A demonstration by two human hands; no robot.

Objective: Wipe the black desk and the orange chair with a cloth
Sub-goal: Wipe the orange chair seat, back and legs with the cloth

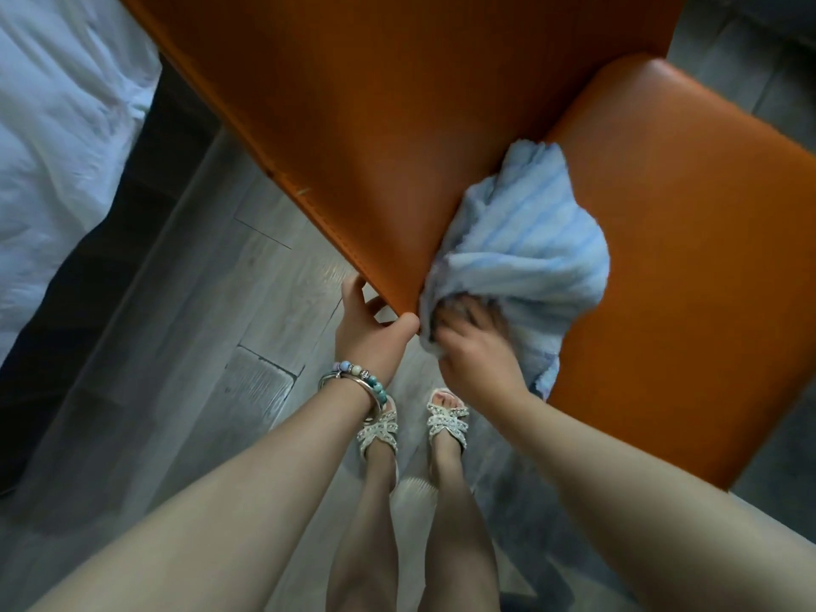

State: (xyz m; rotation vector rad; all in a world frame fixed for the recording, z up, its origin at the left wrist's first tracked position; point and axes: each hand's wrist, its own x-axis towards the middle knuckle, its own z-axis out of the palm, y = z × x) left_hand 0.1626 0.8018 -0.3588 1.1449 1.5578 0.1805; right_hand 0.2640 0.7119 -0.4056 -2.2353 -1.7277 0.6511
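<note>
At centre frame, orange chair (397, 125) seen from above, backrest running far-left to near, seat (689, 280) to the right. Left hand (368, 333) grips the backrest's near corner, thumb on one face, fingers curled round the other. Right hand (479, 351) clutches a bunched blue striped cloth (525, 254), pressing it where backrest meets seat; fingers partly buried in the folds. Beaded bracelets (357, 379) on left wrist. Sandalled feet (415, 428) on grey wood floor (247, 267). White bed (57, 125) far left.
</note>
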